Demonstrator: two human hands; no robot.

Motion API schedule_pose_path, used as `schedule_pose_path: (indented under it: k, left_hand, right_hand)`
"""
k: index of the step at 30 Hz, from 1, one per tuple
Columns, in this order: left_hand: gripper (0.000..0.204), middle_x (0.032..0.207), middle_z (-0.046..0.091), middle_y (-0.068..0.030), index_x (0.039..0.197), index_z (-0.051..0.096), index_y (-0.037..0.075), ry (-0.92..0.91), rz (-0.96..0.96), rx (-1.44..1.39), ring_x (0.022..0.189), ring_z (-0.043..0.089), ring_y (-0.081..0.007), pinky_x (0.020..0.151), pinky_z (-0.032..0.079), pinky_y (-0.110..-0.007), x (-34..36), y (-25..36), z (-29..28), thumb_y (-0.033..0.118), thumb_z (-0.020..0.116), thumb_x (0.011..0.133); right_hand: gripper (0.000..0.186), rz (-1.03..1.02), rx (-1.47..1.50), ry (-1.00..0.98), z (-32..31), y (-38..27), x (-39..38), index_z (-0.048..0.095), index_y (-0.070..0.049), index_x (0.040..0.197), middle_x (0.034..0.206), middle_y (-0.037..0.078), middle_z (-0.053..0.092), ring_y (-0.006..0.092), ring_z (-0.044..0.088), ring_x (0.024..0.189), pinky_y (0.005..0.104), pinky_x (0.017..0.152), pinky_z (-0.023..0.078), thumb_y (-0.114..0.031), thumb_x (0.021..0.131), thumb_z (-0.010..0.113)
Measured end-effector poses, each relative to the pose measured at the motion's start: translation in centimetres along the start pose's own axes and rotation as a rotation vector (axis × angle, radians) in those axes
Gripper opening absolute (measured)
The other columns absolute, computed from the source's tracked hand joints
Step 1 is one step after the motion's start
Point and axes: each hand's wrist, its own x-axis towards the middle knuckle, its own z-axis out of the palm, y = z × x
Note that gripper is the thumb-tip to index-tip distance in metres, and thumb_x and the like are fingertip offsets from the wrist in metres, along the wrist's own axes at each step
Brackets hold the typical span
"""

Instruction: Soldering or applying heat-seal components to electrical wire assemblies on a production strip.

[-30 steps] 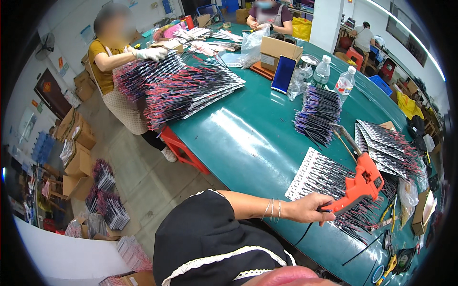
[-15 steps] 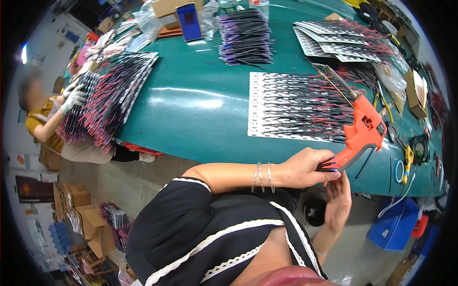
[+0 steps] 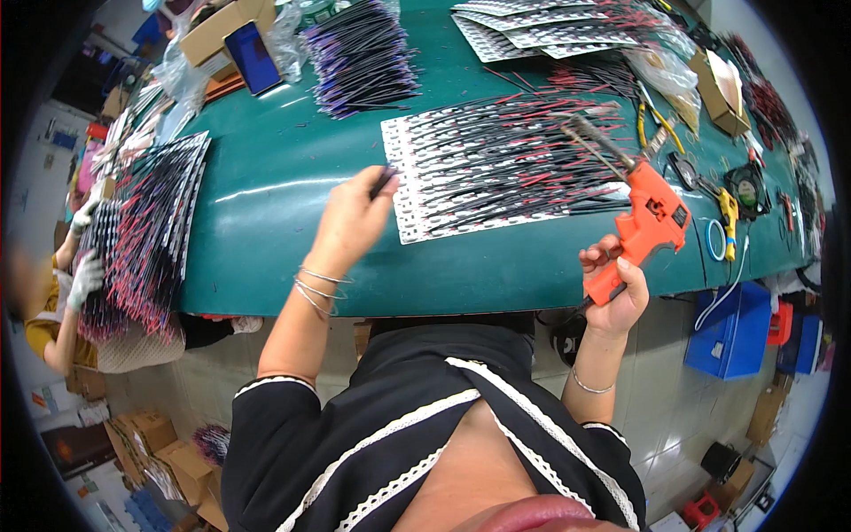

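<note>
My right hand (image 3: 616, 282) grips the handle of an orange soldering gun (image 3: 654, 213), its metal tip pointing up and left over a white perforated board (image 3: 409, 232). Rows of black and red wires (image 3: 496, 164) lie across that board on the green table. At the board's left edge, my left hand (image 3: 353, 222) is closed, slightly blurred, with short black wires (image 3: 383, 183) showing between its fingertips. How many wires it holds is hidden.
A bundle of black and purple wires (image 3: 359, 58) lies at the back. Wired boards (image 3: 541, 27) are stacked behind. A phone (image 3: 253, 58) leans by a carton. Yellow-handled tools (image 3: 729, 213) and a small fan (image 3: 747, 189) lie right. At left, a gloved co-worker handles boards (image 3: 151, 230).
My left hand has moved away from the soldering gun, left to the board's edge, carrying the black wires. My right hand now grips the gun's handle. The view has shifted.
</note>
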Motion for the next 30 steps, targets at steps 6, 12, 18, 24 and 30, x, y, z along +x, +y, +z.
schedule_pose_path:
  k: [6,12,18,24,30]
  left_hand:
    - [0.026,0.068,0.055,-0.0195,0.081,0.054,-0.003,-0.006,0.045,0.058,0.059,0.052,-0.0318,0.056,0.040,-0.036,0.0,-2.8,2.1,0.022,0.054,0.079]
    - [0.028,0.075,0.060,-0.0146,0.091,0.054,-0.002,-0.100,0.019,-0.209,0.062,0.054,-0.0201,0.059,0.042,-0.031,-0.4,-3.3,3.8,0.024,0.055,0.080]
    - [0.025,0.075,0.059,-0.0082,0.094,0.053,-0.001,-0.032,0.020,-0.216,0.066,0.053,-0.0146,0.063,0.042,-0.027,-0.6,-3.0,1.9,0.022,0.050,0.084]
    - [0.018,0.069,0.055,-0.0009,0.081,0.050,0.003,0.487,0.205,-0.304,0.056,0.041,-0.0032,0.050,0.034,-0.017,-1.4,-3.2,-0.5,0.017,0.042,0.088]
    - [0.017,0.076,0.057,-0.0039,0.091,0.050,0.001,0.522,0.195,-0.468,0.064,0.046,-0.0066,0.058,0.040,-0.020,-2.6,-4.8,0.4,0.017,0.045,0.088]
  right_hand:
    - [0.055,-0.185,-0.058,0.021,-0.8,-1.7,-0.1,0.032,-0.004,0.123,0.100,0.008,0.049,0.0165,0.046,0.076,0.0327,0.075,0.040,-0.007,0.071,0.048]
    - [0.057,-0.273,-0.116,-0.030,-1.0,-2.0,-0.1,0.031,-0.002,0.123,0.097,0.010,0.051,0.0181,0.049,0.073,0.0355,0.073,0.043,-0.013,0.071,0.053]
    - [0.060,-0.299,-0.121,-0.156,-0.3,-2.1,0.4,0.029,-0.002,0.122,0.095,0.012,0.051,0.0198,0.049,0.075,0.0377,0.075,0.041,-0.024,0.074,0.057]
    - [0.057,-0.010,-0.145,-0.285,2.4,2.2,0.1,0.030,-0.002,0.121,0.103,0.014,0.047,0.0243,0.050,0.088,0.0419,0.083,0.041,-0.026,0.078,0.057]
    - [0.060,0.249,-0.102,-0.339,3.7,6.3,-1.5,0.025,-0.004,0.126,0.120,0.015,0.038,0.0275,0.042,0.107,0.0458,0.091,0.034,-0.026,0.080,0.057]
